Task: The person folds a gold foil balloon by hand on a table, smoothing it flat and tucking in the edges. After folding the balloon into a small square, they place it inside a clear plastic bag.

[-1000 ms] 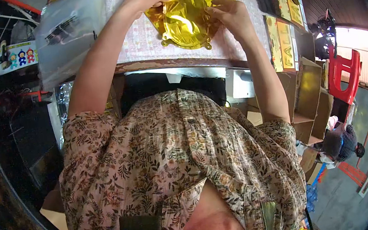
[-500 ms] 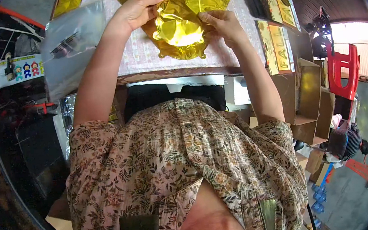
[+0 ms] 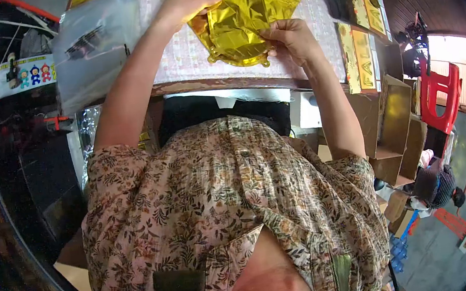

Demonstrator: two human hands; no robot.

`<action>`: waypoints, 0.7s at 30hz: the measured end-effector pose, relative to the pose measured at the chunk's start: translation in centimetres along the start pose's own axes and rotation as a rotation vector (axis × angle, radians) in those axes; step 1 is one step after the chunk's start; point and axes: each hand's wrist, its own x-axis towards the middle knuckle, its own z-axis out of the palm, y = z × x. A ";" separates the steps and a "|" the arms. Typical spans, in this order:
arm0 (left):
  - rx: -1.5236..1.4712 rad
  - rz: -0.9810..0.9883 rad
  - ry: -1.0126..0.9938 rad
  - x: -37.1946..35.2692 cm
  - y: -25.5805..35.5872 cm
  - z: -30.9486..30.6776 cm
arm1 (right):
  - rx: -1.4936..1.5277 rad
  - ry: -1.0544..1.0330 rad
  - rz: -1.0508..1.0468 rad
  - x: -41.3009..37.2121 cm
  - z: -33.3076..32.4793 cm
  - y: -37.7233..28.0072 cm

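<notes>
On the table (image 3: 176,62), the right hand (image 3: 297,41) pinches gold foil (image 3: 236,23) while the left hand (image 3: 181,5) touches it, grip unclear — too hard a pull could tear it.

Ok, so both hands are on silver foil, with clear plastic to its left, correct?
No: the foil is gold, not silver, per the head view. The left hand and right hand are on it, and the clear plastic is to its left.
</notes>
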 end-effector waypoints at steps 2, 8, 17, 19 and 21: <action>0.184 0.010 0.058 0.0 -0.1 -0.3 | 0.032 0.025 0.009 -0.5 0.7 -0.1; 0.310 0.028 0.094 -0.1 0.5 -0.2 | -0.086 0.045 0.001 -0.9 1.0 -0.3; 0.370 0.052 0.116 0.0 0.4 -0.2 | -0.144 0.072 0.059 -2.9 2.3 -2.0; 0.354 0.022 0.138 -0.4 0.7 0.0 | -0.205 0.089 0.069 -3.2 2.7 -2.1; 0.345 0.007 0.164 0.0 0.1 0.0 | -0.203 0.084 0.059 -3.5 2.8 -1.6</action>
